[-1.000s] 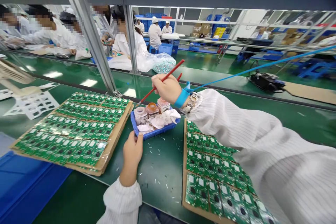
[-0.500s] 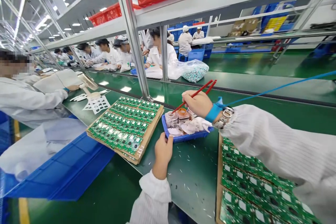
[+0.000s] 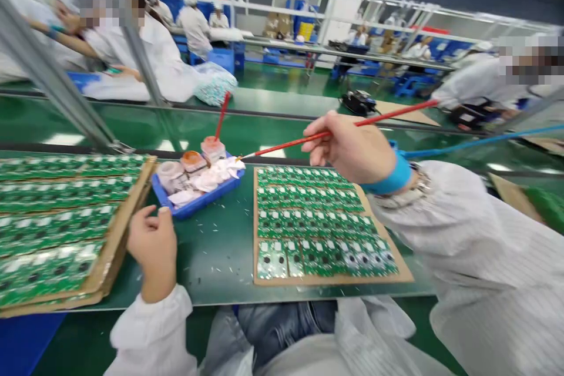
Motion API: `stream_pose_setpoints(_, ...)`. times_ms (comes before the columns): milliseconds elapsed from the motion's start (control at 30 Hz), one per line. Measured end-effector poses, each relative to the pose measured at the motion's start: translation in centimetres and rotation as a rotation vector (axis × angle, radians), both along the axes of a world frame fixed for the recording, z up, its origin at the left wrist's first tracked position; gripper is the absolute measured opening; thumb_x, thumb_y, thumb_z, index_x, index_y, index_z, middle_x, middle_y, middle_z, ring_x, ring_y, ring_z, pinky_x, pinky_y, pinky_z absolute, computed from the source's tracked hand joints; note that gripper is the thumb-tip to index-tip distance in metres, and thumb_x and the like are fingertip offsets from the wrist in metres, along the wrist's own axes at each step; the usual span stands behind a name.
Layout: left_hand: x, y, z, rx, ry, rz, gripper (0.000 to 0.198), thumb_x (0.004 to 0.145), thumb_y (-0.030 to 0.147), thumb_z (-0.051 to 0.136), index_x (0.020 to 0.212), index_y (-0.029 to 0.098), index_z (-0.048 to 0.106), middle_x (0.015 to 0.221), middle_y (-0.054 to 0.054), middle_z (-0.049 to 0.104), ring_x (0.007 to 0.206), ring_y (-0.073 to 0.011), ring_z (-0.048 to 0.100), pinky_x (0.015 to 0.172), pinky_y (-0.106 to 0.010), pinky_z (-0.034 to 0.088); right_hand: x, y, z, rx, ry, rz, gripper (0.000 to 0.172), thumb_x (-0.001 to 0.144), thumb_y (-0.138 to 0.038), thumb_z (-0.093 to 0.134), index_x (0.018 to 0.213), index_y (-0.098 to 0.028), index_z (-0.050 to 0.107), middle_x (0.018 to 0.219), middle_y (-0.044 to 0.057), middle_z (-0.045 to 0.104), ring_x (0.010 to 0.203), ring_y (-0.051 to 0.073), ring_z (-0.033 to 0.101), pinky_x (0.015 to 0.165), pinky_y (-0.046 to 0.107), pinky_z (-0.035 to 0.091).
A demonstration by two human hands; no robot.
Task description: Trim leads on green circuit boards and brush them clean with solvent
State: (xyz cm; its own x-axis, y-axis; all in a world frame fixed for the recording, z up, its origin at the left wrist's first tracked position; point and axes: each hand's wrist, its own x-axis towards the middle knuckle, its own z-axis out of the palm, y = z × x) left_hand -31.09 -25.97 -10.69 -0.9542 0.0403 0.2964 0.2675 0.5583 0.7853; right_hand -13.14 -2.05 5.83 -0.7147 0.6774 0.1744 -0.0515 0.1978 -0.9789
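- Right hand (image 3: 350, 150): narrow pinch on a red brush (image 3: 343, 131), fingers closed around the handle.
- Brush: nearly level, tip pointing left, just beside the far right corner of the tray; contact with the tray impossible to tell.
- Left hand (image 3: 152, 247): empty, fingers loosely curled, open grip, low over the mat, just beside the left board stack and near the tray.
- Wrist of the right hand: blue wristband (image 3: 394, 176) with a blue cord (image 3: 480, 141) running off to the right, and a metal watch (image 3: 408, 192) next to it.
- Tray (image 3: 194, 204): blue, between the hands, holding three jars (image 3: 192, 161) and white wipes (image 3: 207, 182).
- Second brush (image 3: 222, 114): red, upright in the tray, its foot hidden behind the rightmost jar.
- Boards (image 3: 315, 223): green, in rows on cardboard, right of the tray and below the brush.
- Left stack (image 3: 57, 211): more green boards on cardboard, left of the tray.
- Mat (image 3: 211, 264): green, under everything, flecked with small white bits.
- Across the bench: co-worker (image 3: 145, 53) in white, hands apart from these.
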Motion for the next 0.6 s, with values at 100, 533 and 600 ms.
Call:
stream_pose_setpoints(100, 2.8, 0.3, 0.8, 0.026, 0.080, -0.201, 0.036, 0.080, 0.043, 0.050, 0.102, 0.016, 0.060, 0.059, 0.005, 0.042, 0.056, -0.0144, 0.046, 0.062, -0.030, 0.043, 7.4, -1.5, -1.4, -0.090, -0.012, -0.116, 0.038, 0.066, -0.053, 0.073, 0.069, -0.016, 0.065, 0.058, 0.003, 0.067, 0.043, 0.013, 0.060, 0.041, 0.023, 0.048)
stream_pose_setpoints(533, 8.9, 2.4, -1.3, -0.523, 0.313, -1.216, 0.048, 0.067, 0.035, 0.070, 0.109, 0.015, 0.064, 0.091, -0.009, 0.060, 0.083, -0.0255, 0.056, 0.071, -0.036, 0.046, 15.7, -11.1, -9.6, -0.110, -0.169, -0.265, 0.018, 0.085, -0.029, 0.061, 0.070, -0.018, 0.060, 0.054, -0.002, 0.061, 0.044, 0.011, 0.058, 0.043, 0.022, 0.046)
stream_pose_setpoints(600, 9.2, 2.4, -1.6, -0.528, 0.290, -1.207, 0.048, 0.067, 0.033, 0.070, 0.111, 0.015, 0.064, 0.091, -0.009, 0.059, 0.084, -0.0263, 0.056, 0.072, -0.038, 0.046, 15.1, -11.8, -9.9, -0.072, -0.168, -0.270, 0.018, 0.086, -0.026, 0.059, 0.069, -0.019, 0.059, 0.054, -0.003, 0.060, 0.044, 0.010, 0.057, 0.043, 0.021, 0.045)
